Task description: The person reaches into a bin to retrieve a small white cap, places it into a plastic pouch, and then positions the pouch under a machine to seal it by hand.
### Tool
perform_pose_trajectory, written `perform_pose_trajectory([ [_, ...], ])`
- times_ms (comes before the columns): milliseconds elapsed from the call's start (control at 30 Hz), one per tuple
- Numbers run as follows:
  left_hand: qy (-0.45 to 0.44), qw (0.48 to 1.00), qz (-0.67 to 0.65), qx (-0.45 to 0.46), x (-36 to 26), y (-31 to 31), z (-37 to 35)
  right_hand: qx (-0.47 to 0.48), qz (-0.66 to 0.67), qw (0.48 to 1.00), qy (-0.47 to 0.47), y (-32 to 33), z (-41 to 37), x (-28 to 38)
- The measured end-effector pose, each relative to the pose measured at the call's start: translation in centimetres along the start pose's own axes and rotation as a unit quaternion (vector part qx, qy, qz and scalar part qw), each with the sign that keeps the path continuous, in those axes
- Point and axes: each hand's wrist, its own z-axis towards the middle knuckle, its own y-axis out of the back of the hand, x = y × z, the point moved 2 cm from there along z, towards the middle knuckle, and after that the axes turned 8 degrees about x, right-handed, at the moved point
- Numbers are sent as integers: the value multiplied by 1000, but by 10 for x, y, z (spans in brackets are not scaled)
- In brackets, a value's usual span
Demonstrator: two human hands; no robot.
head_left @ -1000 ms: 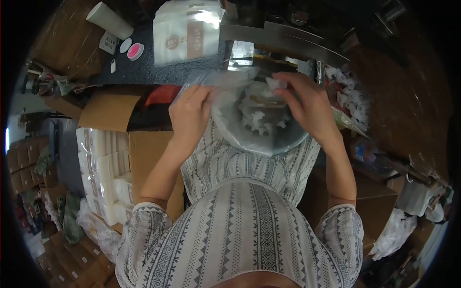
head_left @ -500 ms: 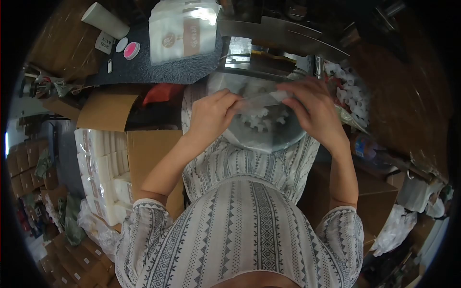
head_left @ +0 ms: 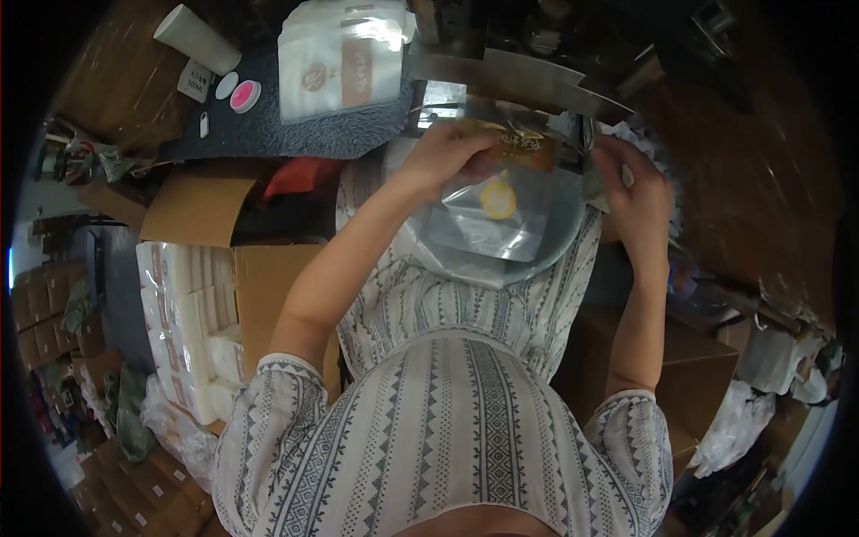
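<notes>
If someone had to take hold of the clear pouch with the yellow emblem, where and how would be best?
Probably a thumb-and-finger pinch on the upper right corner of the clear pouch, coming from the right. The left hand covers its upper left, while that corner shows uncovered, and its thin, flat film suits a pinch.

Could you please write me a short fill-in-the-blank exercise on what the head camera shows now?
1. The person's ____ hand holds the printed bag.
2. The round emblem on this bag is ____.
3. The small round tub shows the colour ____ inside its white rim.
4. The cardboard flap beside the stacked white packs is on the person's ____ side.

Missing words: left; yellow; pink; left.
</notes>
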Motion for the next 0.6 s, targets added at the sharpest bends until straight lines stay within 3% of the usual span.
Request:
perform_pose_trajectory([
  [67, 13, 1000, -21, 1, 1, 2, -2, -130, -23, 991, 11, 1, 22, -27],
  [100, -17, 996, 84, -13, -1, 6, -6, -129, -22, 991, 10, -6, 33, -50],
  [133, -48, 980, 189, -26, -4, 13, -11, -168, -140, 968, 118, -15, 45, -70],
  [167, -167, 933, 298, -116, -12, 34, -11, -207, -255, 918, 225, -20, 51, -75],
  [200, -281, 850, 395, -205, -20, 64, -8, -211, -255, 916, 228, -16, 53, -70],
  [267, -282, 653, 611, -347, -15, 122, -2, -80, -183, 974, 107, -14, 50, -65],
  [300, -104, 713, 632, -286, -3, 126, -4, -79, -183, 974, 107, -14, 49, -68],
  [333, -107, 712, 631, -290, 6, 120, -13, -71, -171, 976, 114, -13, 53, -73],
  [400, -228, 639, 700, -223, 26, 100, -37, -64, -155, 979, 119, -12, 54, -74],
  [433, -236, 628, 699, -247, 22, 98, -48, -76, -157, 978, 116, -9, 49, -69],
  [467, -233, 630, 699, -246, 18, 100, -57, -86, -161, 976, 116, -4, 43, -62],
  [533, -191, 712, 628, -249, 8, 110, -72, -73, -106, 986, 105, 8, 24, -41],
  [600, -216, 715, 599, -290, 0, 90, -89, -61, -49, 993, 93, 10, 11, -19],
])
